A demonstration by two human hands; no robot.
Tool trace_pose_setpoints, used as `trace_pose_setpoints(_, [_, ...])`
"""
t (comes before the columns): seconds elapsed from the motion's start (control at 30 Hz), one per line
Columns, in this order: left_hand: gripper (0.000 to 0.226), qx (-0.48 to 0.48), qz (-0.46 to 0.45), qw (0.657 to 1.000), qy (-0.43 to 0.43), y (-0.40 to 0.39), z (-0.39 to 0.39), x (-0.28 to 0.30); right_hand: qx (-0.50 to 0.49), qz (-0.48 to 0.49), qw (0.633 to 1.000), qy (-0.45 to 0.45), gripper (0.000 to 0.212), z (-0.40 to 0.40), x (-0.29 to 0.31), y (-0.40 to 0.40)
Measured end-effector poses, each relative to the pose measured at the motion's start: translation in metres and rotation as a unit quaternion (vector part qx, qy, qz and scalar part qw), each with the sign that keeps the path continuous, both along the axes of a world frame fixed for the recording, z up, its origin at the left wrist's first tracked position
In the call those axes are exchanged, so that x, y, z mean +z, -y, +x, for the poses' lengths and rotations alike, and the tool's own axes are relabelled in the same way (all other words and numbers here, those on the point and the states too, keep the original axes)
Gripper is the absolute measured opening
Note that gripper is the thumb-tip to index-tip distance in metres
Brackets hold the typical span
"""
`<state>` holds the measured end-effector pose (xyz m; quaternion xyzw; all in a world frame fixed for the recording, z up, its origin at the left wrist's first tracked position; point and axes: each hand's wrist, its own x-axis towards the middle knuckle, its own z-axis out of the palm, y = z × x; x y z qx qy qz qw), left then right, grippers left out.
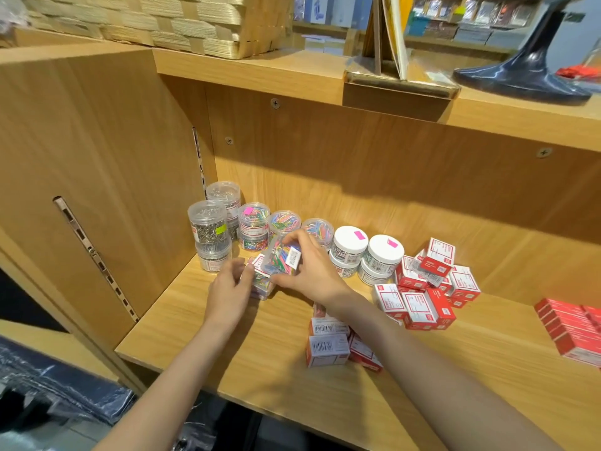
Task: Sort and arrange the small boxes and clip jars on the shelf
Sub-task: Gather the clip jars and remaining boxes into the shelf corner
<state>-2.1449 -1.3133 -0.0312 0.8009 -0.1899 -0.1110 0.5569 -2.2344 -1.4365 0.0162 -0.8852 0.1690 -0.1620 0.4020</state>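
Note:
My right hand (312,271) grips a clear box of coloured clips (282,255), tilted above a second clear clip box (261,286) on the wooden shelf (201,346). My left hand (229,288) touches the left side of these boxes with curled fingers. Behind them stand clear jars of silver clips (209,222) stacked in twos, jars of coloured clips (253,219), and white-lidded jars (349,240). Red and white small boxes (419,309) lie jumbled to the right, and more of them (327,349) lie under my right forearm.
A long red pack (572,330) lies at the shelf's right end. The cabinet's side panel (97,177) closes off the left. Above, the upper shelf carries a woven basket (146,24) and a dark stand base (523,76).

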Motion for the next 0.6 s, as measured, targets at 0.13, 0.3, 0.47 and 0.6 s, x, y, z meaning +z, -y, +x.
trace_pose_setpoints(0.13, [0.033,0.002,-0.014,0.999,0.031,-0.007,0.001,0.0,-0.013,-0.033,0.999,-0.029,0.049,-0.001,0.001,0.002])
trace_pose_setpoints(0.3, [0.059,-0.076,-0.03,0.992,0.094,-0.02,-0.012,-0.008,-0.005,-0.089,0.993,-0.075,0.048,-0.009,0.004,0.007])
trace_pose_setpoints(0.47, [0.076,-0.069,0.09,0.971,0.212,-0.019,-0.019,-0.016,0.021,-0.202,0.965,-0.164,0.054,-0.013,-0.002,0.009])
trace_pose_setpoints(0.6, [0.069,-0.039,0.102,0.964,0.243,-0.011,-0.018,-0.017,0.068,-0.178,0.96,-0.205,0.052,-0.014,-0.005,0.008])
